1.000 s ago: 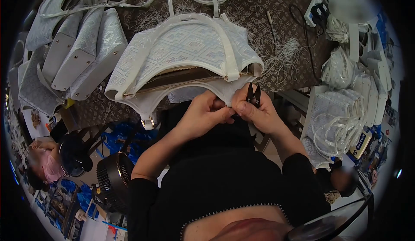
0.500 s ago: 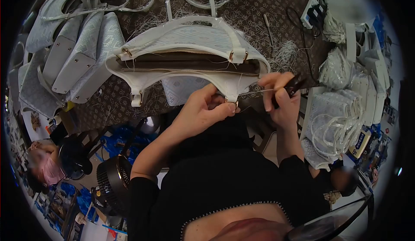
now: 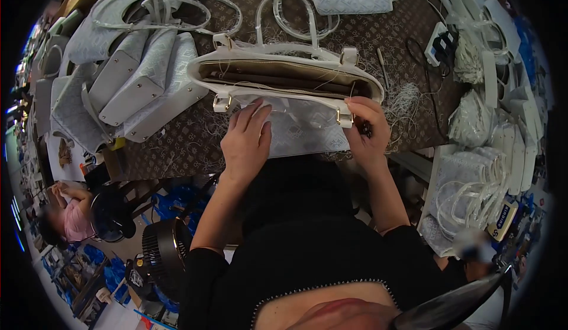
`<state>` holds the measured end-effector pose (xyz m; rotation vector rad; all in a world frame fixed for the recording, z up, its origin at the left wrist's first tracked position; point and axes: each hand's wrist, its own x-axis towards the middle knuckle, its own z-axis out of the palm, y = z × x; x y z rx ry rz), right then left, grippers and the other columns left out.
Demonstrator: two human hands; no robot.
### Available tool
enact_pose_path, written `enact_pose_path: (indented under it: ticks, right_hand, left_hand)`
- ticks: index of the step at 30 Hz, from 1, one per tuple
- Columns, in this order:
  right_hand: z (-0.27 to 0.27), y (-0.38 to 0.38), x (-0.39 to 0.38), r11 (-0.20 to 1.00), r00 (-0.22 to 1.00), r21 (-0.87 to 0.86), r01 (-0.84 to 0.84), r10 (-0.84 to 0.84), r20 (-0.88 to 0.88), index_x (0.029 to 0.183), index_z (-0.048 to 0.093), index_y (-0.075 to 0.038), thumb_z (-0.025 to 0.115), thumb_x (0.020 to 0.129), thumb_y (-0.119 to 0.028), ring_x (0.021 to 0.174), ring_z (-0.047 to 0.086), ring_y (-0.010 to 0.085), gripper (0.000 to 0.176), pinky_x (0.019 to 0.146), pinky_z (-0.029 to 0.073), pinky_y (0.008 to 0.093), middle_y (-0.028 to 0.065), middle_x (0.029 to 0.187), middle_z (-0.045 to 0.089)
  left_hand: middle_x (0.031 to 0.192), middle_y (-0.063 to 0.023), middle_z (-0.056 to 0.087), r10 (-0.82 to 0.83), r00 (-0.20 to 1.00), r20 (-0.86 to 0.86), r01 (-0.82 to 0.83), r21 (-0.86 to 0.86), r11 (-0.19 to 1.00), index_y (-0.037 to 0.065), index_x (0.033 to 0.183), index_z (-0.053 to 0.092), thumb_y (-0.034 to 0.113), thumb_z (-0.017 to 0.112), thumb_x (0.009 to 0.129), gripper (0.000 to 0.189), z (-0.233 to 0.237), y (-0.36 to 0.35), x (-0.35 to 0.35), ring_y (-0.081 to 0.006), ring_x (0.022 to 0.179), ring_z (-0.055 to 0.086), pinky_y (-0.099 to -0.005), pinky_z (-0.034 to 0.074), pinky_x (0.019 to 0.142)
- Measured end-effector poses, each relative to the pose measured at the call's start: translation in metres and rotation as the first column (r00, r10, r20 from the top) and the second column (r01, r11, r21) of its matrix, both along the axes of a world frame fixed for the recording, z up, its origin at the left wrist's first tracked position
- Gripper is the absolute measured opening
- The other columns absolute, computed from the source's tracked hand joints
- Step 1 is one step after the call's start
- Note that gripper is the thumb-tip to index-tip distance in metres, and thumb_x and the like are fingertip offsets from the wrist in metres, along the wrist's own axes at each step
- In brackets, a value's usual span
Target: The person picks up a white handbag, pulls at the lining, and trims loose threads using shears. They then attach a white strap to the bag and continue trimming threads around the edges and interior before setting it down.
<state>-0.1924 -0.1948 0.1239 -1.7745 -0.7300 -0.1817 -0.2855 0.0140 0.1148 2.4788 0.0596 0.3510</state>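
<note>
A white patterned handbag (image 3: 307,132) stands before me at the table's edge, its zipped mouth open and its brown lining showing. My left hand (image 3: 244,146) rests against the front panel below the rim, fingers stretched out. Close to the right strap tab (image 3: 346,116) with its gold buckle, my right hand (image 3: 370,135) touches the bag with thumb and fingers. Dark thread snips (image 3: 367,130) sit in that palm, mostly hidden by the fingers. Loose threads cross the bag's mouth. Another buckled tab (image 3: 222,103) hangs at the left of the rim.
Several similar bags (image 3: 136,87) are piled at the left. Thread scraps (image 3: 407,102) and a thin pen-like tool (image 3: 380,64) lie at the right, near a power strip (image 3: 438,43). More wrapped bags (image 3: 467,182) stand at the far right. A fan (image 3: 160,253) is below left; a person (image 3: 74,217) sits beyond it.
The bag has turned and sits more upright, its front panel now facing me. My left hand has left the right tab and moved left. My right hand has come in to that tab.
</note>
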Motion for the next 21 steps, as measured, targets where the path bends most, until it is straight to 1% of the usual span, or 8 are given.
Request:
enact_pose_path:
  ticks: [1, 2, 4, 8, 10, 16, 18, 21]
  right_hand:
    - [-0.004, 0.001, 0.0, 0.999, 0.999, 0.016, 0.029, -0.029, -0.016, 0.099, 0.058, -0.006, 0.056, 0.073, 0.01, 0.063, 0.053, 0.0097, 0.03, 0.053, 0.042, 0.0198, 0.0099, 0.102, 0.059]
    - [-0.007, 0.002, 0.0, 0.998, 0.998, 0.028, 0.057, -0.056, -0.034, 0.098, 0.058, -0.006, 0.056, 0.072, 0.01, 0.059, 0.05, 0.0082, 0.031, 0.051, 0.04, 0.0193, 0.0097, 0.101, 0.059]
    - [-0.01, 0.006, 0.0, 0.995, 0.995, 0.085, 0.047, -0.039, -0.09, 0.099, 0.058, -0.006, 0.056, 0.071, 0.01, 0.058, 0.048, 0.0072, 0.032, 0.05, 0.039, 0.0189, 0.0092, 0.102, 0.059]
    - [-0.014, 0.002, 0.005, 0.997, 0.999, 0.073, 0.038, -0.038, -0.014, 0.101, 0.057, -0.005, 0.056, 0.072, 0.008, 0.057, 0.045, 0.0047, 0.032, 0.05, 0.036, 0.0181, 0.0068, 0.1, 0.06]
    - [-0.024, -0.002, 0.006, 0.994, 0.994, 0.055, 0.091, -0.087, -0.071, 0.101, 0.057, -0.004, 0.057, 0.073, 0.008, 0.058, 0.045, 0.0042, 0.031, 0.05, 0.036, 0.0177, 0.0057, 0.097, 0.06]
    - [-0.035, -0.003, 0.0, 0.976, 0.978, 0.158, 0.149, -0.122, -0.168, 0.101, 0.057, -0.003, 0.058, 0.075, 0.006, 0.06, 0.044, 0.0023, 0.027, 0.052, 0.036, 0.0168, 0.0026, 0.092, 0.061]
    - [-0.035, -0.002, 0.0, 0.984, 0.987, 0.135, 0.117, -0.1, -0.127, 0.102, 0.057, -0.003, 0.059, 0.076, 0.006, 0.061, 0.044, 0.0018, 0.027, 0.053, 0.036, 0.0165, 0.0019, 0.092, 0.061]
    - [-0.034, 0.0, -0.001, 0.954, 0.947, 0.264, 0.142, -0.054, -0.316, 0.101, 0.056, -0.002, 0.059, 0.077, 0.004, 0.063, 0.046, 0.002, 0.025, 0.056, 0.037, 0.0164, 0.0014, 0.092, 0.061]
  left_hand:
    - [0.117, -0.0156, 0.052, 0.052, 0.998, -0.032, -0.045, 0.208, 0.977, 0.007, 0.118, 0.05, 0.007, 0.058, 0.077, 0.041, -0.006, 0.003, -0.002, -0.0269, 0.078, 0.061, -0.0333, 0.05, 0.065]
    - [0.117, -0.0156, 0.052, 0.065, 0.997, -0.029, -0.057, 0.211, 0.976, 0.007, 0.118, 0.05, 0.007, 0.058, 0.077, 0.041, -0.014, 0.003, -0.003, -0.0269, 0.078, 0.061, -0.0333, 0.05, 0.065]
    - [0.117, -0.0169, 0.05, 0.076, 0.942, -0.327, -0.037, 0.122, 0.992, 0.007, 0.119, 0.048, 0.006, 0.056, 0.075, 0.044, -0.033, -0.001, 0.001, -0.0298, 0.078, 0.06, -0.0379, 0.051, 0.063]
    - [0.109, -0.0141, 0.053, 0.038, 0.933, -0.357, 0.105, 0.371, 0.923, 0.006, 0.121, 0.045, 0.005, 0.053, 0.073, 0.048, -0.068, 0.002, 0.012, -0.0275, 0.072, 0.061, -0.0364, 0.052, 0.058]
    - [0.098, -0.0139, 0.056, -0.124, 0.941, -0.315, 0.262, 0.446, 0.856, 0.008, 0.127, 0.037, 0.008, 0.054, 0.076, 0.054, -0.075, 0.015, 0.011, -0.0282, 0.075, 0.062, -0.0365, 0.051, 0.054]
    - [0.075, -0.0085, 0.059, 0.137, 0.863, -0.486, 0.236, 0.629, 0.74, 0.007, 0.123, 0.042, 0.01, 0.056, 0.073, 0.052, -0.062, 0.027, 0.015, -0.0214, 0.052, 0.061, -0.0328, 0.049, 0.042]
    - [0.072, -0.0078, 0.059, 0.105, 0.889, -0.445, 0.237, 0.645, 0.727, 0.007, 0.122, 0.043, 0.011, 0.056, 0.073, 0.051, -0.071, 0.039, 0.02, -0.0224, 0.052, 0.061, -0.033, 0.049, 0.041]
    - [0.069, -0.0077, 0.061, 0.017, 0.915, -0.402, 0.278, 0.662, 0.696, 0.009, 0.12, 0.044, 0.011, 0.055, 0.074, 0.046, -0.061, 0.044, 0.024, -0.023, 0.054, 0.063, -0.0336, 0.049, 0.042]
